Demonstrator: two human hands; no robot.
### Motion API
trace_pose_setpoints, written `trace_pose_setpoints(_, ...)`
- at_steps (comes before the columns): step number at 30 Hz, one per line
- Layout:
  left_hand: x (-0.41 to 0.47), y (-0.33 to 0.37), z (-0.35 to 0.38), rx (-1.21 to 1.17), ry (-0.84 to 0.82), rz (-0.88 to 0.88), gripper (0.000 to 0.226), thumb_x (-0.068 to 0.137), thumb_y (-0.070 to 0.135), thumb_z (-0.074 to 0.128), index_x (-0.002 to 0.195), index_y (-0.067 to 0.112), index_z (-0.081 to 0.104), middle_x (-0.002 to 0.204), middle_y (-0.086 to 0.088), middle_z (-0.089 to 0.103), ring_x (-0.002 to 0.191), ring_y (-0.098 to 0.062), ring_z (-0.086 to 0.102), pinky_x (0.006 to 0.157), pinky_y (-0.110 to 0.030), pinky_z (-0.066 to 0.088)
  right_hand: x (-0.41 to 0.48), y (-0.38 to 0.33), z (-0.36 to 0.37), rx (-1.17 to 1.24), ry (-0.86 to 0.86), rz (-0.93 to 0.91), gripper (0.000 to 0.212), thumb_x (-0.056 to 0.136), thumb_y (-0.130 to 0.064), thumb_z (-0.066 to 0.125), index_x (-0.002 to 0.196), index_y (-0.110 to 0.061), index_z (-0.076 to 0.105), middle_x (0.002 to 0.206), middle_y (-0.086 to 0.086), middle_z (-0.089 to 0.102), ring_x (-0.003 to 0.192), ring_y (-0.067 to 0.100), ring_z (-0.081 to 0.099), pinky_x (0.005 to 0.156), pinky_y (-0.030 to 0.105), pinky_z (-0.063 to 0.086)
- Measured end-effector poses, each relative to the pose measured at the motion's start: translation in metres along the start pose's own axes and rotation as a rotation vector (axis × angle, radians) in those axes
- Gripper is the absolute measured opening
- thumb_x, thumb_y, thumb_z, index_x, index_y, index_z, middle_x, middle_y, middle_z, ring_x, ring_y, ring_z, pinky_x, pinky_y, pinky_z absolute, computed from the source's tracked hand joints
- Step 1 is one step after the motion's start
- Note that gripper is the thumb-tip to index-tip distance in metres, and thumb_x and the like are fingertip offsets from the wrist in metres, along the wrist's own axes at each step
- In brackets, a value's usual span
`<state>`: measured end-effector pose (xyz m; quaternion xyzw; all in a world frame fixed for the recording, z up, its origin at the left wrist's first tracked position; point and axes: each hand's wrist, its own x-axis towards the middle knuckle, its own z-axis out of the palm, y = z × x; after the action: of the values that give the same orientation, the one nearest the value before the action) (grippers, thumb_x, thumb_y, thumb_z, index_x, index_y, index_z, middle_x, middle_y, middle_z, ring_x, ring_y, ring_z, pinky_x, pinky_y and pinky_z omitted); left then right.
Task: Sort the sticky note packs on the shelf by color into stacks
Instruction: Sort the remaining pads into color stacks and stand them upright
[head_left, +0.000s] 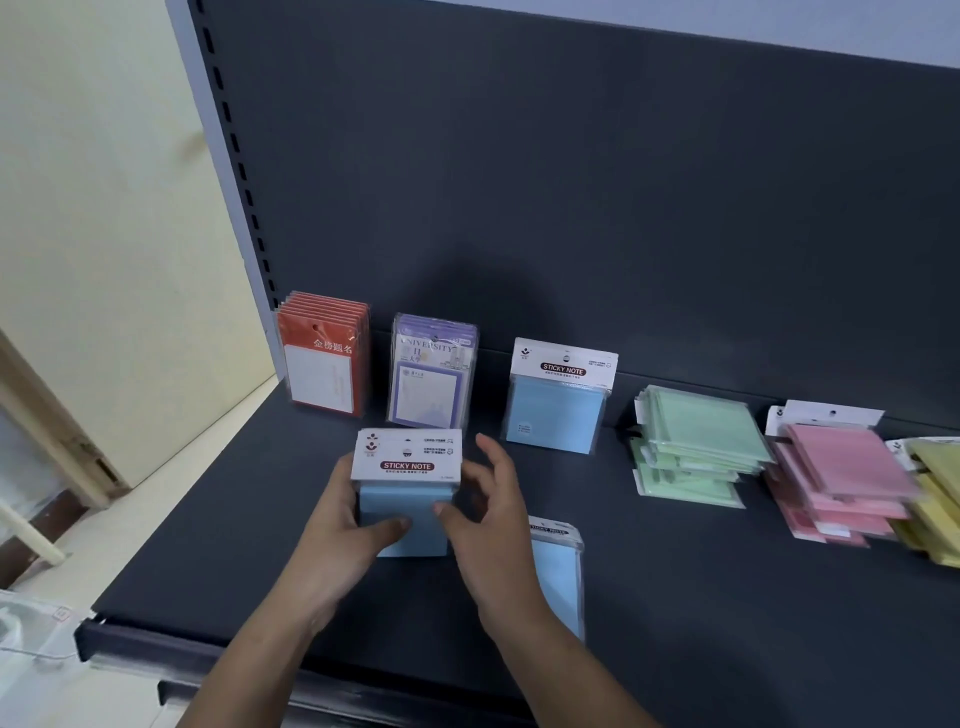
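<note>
Blue white-topped plastic-wrapped sticky note packs (410, 499) upright on dark shelf (727, 597); leaning blue pack (558, 410) behind, flat blue pack (558, 571) beside; green stack (696, 447), pink stack (841, 478), yellow stack (935, 499) right.

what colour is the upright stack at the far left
The far-left stack is red with white panels, head view.

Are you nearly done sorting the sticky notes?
Mostly. Red packs, purple packs, green stack, pink stack and yellow stack are already grouped. The left hand grips a bundle of blue packs, the right hand touching it. Remaining: add it and the loose blue pack to the standing blue packs.
</note>
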<state>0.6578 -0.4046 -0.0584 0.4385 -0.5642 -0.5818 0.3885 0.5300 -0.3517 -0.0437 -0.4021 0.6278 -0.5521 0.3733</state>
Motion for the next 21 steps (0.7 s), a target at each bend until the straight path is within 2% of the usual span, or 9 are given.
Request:
trace_pose_setpoints(2, -0.001, -0.006, 0.0, 0.016, 0.013, 0.023, 0.065, 0.079, -0.012, 0.062, 0.115, 0.039, 0.047, 0.109, 0.019, 0.064, 0.104, 0.0, 0.059, 0.084, -0.023, 0.048, 0.0, 0.004, -0.001, -0.028, -0.017, -0.011, 0.074, 0.083, 0.006, 0.058, 0.129, -0.044, 0.028, 0.118, -0.023, 0.058, 0.112, -0.013, 0.049, 0.092, 0.002, 0.036)
trace_pose_setpoints(3, -0.002, -0.009, 0.0, 0.024, 0.022, 0.035, 0.066, 0.079, -0.012, 0.062, 0.114, 0.042, 0.046, 0.108, 0.021, 0.063, 0.103, 0.001, 0.059, 0.083, -0.023, 0.048, 0.001, 0.006, 0.0, -0.043, -0.031, -0.011, 0.074, 0.083, 0.005, 0.058, 0.131, -0.043, 0.028, 0.119, -0.023, 0.057, 0.112, -0.011, 0.049, 0.092, 0.001, 0.036)
trace_pose_setpoints(7, -0.001, -0.013, 0.0, 0.098, 0.038, 0.089, 0.064, 0.078, -0.006, 0.066, 0.111, 0.045, 0.046, 0.11, 0.02, 0.061, 0.105, 0.002, 0.058, 0.086, -0.024, 0.047, 0.007, 0.006, -0.002, -0.16, -0.094, -0.056, 0.053, 0.084, 0.001, 0.058, 0.128, -0.027, 0.048, 0.121, -0.015, 0.06, 0.113, 0.0, 0.053, 0.1, 0.02, 0.043)
trace_pose_setpoints(11, 0.01, -0.004, 0.006, 0.12, 0.036, 0.159, 0.061, 0.077, -0.002, 0.07, 0.113, 0.042, 0.046, 0.111, 0.017, 0.062, 0.104, 0.001, 0.059, 0.086, -0.025, 0.049, 0.019, -0.005, -0.016, -0.204, -0.109, -0.168, 0.045, 0.083, 0.0, 0.061, 0.119, -0.026, 0.053, 0.111, -0.016, 0.061, 0.102, -0.006, 0.056, 0.088, 0.006, 0.042)
trace_pose_setpoints(17, 0.055, 0.016, 0.06, 0.14, -0.091, 0.284, 0.066, 0.077, -0.005, 0.069, 0.125, 0.029, 0.039, 0.121, 0.012, 0.056, 0.11, 0.002, 0.054, 0.087, -0.016, 0.048, 0.055, -0.008, -0.069, -0.199, 0.017, -0.234, 0.04, 0.082, 0.002, 0.062, 0.109, -0.025, 0.051, 0.103, -0.014, 0.063, 0.095, 0.002, 0.06, 0.086, 0.017, 0.047)
trace_pose_setpoints(19, 0.069, 0.016, 0.082, 0.17, -0.149, 0.317, 0.063, 0.079, -0.006, 0.066, 0.125, 0.027, 0.037, 0.124, 0.005, 0.054, 0.114, -0.003, 0.053, 0.093, -0.022, 0.048, 0.067, 0.0, -0.089, -0.22, 0.082, -0.209, 0.04, 0.083, 0.002, 0.063, 0.11, -0.024, 0.05, 0.101, -0.015, 0.062, 0.093, 0.0, 0.06, 0.087, 0.021, 0.049)
trace_pose_setpoints(21, 0.081, 0.012, 0.1, 0.197, -0.186, 0.334, 0.061, 0.082, -0.009, 0.06, 0.125, 0.027, 0.036, 0.126, 0.001, 0.052, 0.118, -0.012, 0.051, 0.1, -0.035, 0.046, 0.077, 0.009, -0.105, -0.233, 0.14, -0.188, 0.041, 0.083, 0.003, 0.063, 0.109, -0.026, 0.049, 0.098, -0.018, 0.061, 0.09, -0.006, 0.059, 0.085, 0.018, 0.05)
